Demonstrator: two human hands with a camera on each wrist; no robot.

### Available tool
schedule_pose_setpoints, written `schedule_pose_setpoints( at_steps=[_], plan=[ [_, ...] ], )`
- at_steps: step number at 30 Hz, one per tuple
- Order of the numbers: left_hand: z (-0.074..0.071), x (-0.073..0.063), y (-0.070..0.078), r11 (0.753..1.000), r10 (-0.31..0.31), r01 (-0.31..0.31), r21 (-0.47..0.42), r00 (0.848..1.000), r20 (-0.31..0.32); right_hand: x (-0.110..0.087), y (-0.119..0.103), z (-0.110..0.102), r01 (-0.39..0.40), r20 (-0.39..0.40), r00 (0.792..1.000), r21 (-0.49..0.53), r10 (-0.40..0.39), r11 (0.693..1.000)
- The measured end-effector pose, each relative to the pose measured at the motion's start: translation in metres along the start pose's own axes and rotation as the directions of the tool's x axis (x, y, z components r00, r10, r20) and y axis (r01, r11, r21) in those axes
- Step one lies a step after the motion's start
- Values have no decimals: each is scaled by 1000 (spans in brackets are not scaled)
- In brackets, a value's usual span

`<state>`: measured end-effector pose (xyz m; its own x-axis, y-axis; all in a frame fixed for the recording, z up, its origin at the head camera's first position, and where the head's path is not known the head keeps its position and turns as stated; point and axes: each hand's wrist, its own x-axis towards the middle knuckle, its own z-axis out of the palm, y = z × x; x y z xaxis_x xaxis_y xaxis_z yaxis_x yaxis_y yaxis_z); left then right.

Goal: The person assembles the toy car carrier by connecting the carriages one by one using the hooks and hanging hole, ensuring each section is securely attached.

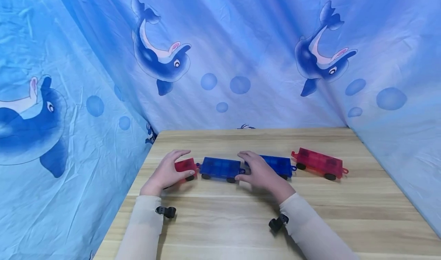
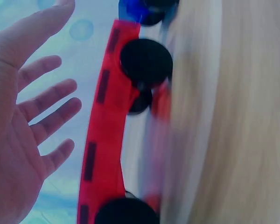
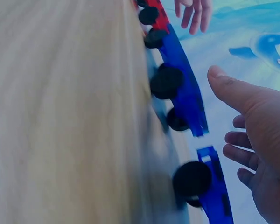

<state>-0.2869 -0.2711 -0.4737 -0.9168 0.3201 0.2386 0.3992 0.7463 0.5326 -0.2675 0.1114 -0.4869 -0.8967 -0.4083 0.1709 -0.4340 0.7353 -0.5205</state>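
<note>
Four toy train cars with black wheels form a row on the table; "several" fits the line of red and blue. My left hand (image 1: 168,171) hovers over the leftmost red car (image 1: 185,165), fingers spread and thumb apart from it in the left wrist view, where the car's side (image 2: 102,126) shows. A blue car (image 1: 220,167) stands to its right, their ends meeting. My right hand (image 1: 261,172) is above the space between that car and a second blue car (image 1: 280,163), partly hiding the latter. In the right wrist view its relaxed fingers hold nothing, and a small gap separates the blue cars.
Another red car (image 1: 320,162) stands angled at the right end, its left hook close to the second blue car's ring. The wooden table (image 1: 213,225) reaches back to a blue dolphin-print curtain (image 1: 262,30). Small black cameras (image 1: 169,212) are worn on both wrists.
</note>
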Motion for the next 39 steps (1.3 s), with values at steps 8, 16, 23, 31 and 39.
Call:
schedule_pose_setpoints(
  at_steps=[8, 16, 23, 31, 39],
  plan=[
    [3, 8, 24, 999, 35, -33, -27, 997, 72, -7, 15, -15, -12, -5, 1000, -11, 12, 1000],
    [17, 26, 50, 996, 74, -65, -64, 986, 148, -10, 28, -24, -52, -1, 999, -44, 52, 998],
    [37, 40, 68, 994, 101, -90, -64, 976, 191, -14, 38, -32, -80, 18, 997, -55, 81, 995],
    [59, 47, 75, 990, 138, -136, -26, 973, 186, -13, 47, -32, -81, 37, 996, -74, 84, 994],
    [78, 47, 80, 986, 162, -168, 15, 965, 207, -13, 48, -31, -92, 51, 994, -87, 96, 992]
  ],
)
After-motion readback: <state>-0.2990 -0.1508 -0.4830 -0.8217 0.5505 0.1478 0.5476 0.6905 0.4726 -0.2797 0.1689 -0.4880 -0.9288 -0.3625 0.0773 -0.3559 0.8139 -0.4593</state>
